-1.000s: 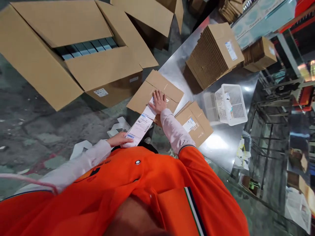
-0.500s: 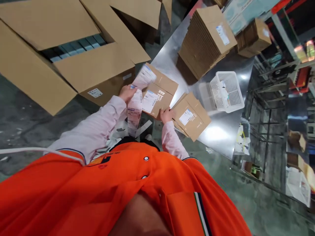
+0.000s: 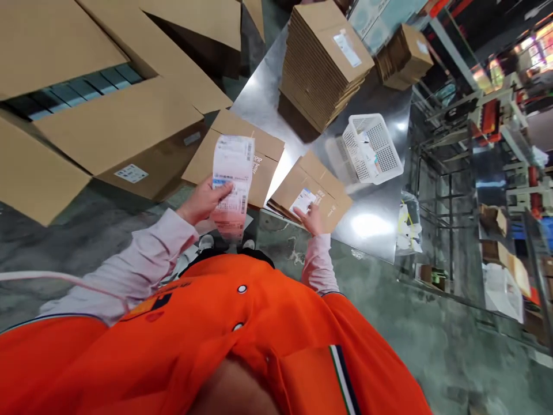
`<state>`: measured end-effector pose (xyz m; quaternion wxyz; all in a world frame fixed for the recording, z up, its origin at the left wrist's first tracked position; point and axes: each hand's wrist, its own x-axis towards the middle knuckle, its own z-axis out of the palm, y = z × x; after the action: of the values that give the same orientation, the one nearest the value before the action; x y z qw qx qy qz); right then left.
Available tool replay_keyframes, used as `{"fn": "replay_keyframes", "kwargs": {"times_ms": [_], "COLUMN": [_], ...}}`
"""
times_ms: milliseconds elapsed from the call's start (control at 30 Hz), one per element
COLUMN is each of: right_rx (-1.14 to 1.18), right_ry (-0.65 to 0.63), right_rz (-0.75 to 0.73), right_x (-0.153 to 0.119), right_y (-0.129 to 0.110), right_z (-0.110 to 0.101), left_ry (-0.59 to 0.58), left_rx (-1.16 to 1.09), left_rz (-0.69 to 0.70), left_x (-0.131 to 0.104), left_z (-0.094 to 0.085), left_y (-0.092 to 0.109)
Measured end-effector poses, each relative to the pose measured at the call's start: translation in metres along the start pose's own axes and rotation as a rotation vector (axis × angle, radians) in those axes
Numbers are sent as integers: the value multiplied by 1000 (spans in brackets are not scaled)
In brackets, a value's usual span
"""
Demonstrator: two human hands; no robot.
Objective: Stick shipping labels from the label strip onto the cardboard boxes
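My left hand (image 3: 206, 199) is closed on a strip of printed shipping labels (image 3: 233, 158), its thumb across the strip's front. The strip's upper part curls over a flat brown carton (image 3: 270, 147) on the metal table and hides part of it; its pinkish lower end hangs toward the floor. My right hand (image 3: 311, 220) rests on the near side of another pile of flat cartons (image 3: 334, 202), fingers apart, its tips at the white label (image 3: 303, 200) stuck on the top one. Nothing shows in its grasp.
A tall stack of flattened cartons (image 3: 324, 63) and a white perforated basket (image 3: 374, 148) with papers stand on the metal table (image 3: 371, 230). On my left is a large open carton (image 3: 121, 124) holding dark items. A clear bag of scraps (image 3: 408, 227) hangs at the table's right edge.
My right hand has moved from the left flat carton's near edge onto the right pile. My left hand has lifted the label strip nearer and more upright. The view has shifted right.
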<state>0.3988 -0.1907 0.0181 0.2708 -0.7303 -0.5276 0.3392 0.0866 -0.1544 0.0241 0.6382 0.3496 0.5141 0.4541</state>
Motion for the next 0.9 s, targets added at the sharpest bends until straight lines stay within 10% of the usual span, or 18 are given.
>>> {"fn": "replay_keyframes", "kwargs": {"times_ms": [100, 267, 900], "right_rx": [186, 503, 295], "right_ry": [-269, -293, -447], "right_rz": [-114, -75, -31], "right_x": [-7, -33, 48], "right_y": [-33, -60, -100], "right_z": [60, 125, 154], "left_ry": [-128, -93, 361], "left_rx": [120, 111, 144], "left_rz": [-48, 8, -46], "left_x": [-22, -33, 16], "left_z": [5, -1, -17], "left_y": [-18, -20, -43]}}
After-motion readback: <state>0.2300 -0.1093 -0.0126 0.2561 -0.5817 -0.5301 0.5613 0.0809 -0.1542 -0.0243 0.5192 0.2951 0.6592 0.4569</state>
